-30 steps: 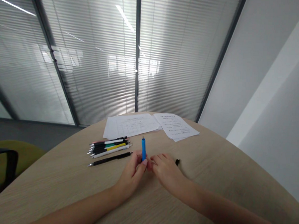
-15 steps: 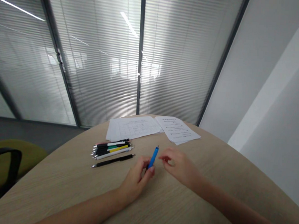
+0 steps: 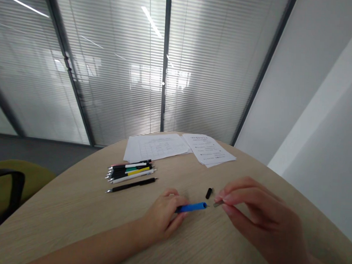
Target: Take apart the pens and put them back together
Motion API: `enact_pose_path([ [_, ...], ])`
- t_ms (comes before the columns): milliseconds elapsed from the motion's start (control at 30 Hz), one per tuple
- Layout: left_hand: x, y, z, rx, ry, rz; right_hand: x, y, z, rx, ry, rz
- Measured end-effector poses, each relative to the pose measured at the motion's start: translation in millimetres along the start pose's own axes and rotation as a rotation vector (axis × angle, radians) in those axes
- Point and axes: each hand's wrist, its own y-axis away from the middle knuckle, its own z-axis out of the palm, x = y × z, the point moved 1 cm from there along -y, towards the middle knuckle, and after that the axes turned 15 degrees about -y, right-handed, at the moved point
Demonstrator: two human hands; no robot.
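My left hand point(image 3: 168, 213) is closed around a blue pen point(image 3: 192, 207), which lies almost level and points right. A thin tip sticks out of its right end. In a pinch between thumb and fingers, my right hand point(image 3: 260, 213) holds a small greyish piece point(image 3: 218, 204), just right of that tip and apart from it. Its exact kind is too small to tell. On the table between and beyond the hands lies a short black cylindrical piece point(image 3: 209, 193). A single black pen point(image 3: 131, 185) rests left of my left hand.
Several pens point(image 3: 130, 171) in black, white, green and yellow lie in a bunch at the left. Printed sheets point(image 3: 158, 147) and more printed paper point(image 3: 208, 151) lie at the far edge of the wooden table point(image 3: 102, 226). A green chair point(image 3: 31, 176) stands at the left.
The blue pen has swung from upright to nearly level, pointing right. My right hand has moved right and nearer and now pinches a small greyish piece. The short black piece now shows on the table.
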Motion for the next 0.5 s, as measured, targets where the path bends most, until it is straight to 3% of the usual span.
enact_pose_path([
  [167,-1.4,0.5,1.9,0.051,-0.033,0.027,-0.3,1.8,3.7,-0.017,0.032,-0.060],
  [500,6.5,-4.3,-5.4,-0.045,-0.066,0.000,1.1,4.4,6.0,-0.053,0.040,-0.082],
])
